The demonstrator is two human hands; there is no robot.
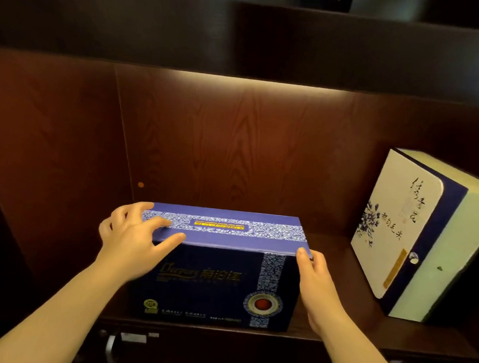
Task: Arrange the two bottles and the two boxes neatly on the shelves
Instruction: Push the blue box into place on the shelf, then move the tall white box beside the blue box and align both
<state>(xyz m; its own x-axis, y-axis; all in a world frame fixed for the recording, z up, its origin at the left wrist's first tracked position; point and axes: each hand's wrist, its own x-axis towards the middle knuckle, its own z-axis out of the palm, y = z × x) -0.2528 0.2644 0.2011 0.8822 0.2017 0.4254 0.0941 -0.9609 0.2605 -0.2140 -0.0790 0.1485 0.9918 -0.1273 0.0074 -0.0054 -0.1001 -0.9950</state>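
Observation:
A dark blue box [214, 284] with a patterned white band and a round red emblem stands on its long edge on the wooden shelf [322, 330]. My left hand [133, 238] lies over its top left corner, fingers spread on the top face. My right hand [315, 283] presses against its right side, thumb at the top right corner. A cream and navy box [395, 229] with black calligraphy and a blue flower stands upright at the shelf's right end, tilted in the wide-angle view. No bottles are in view.
The shelf bay has a dark wood back panel [234, 153] lit by a light strip under the shelf above [239, 44]. A side wall [55, 159] closes the bay on the left. Metal handles [110, 346] show below the shelf's front edge.

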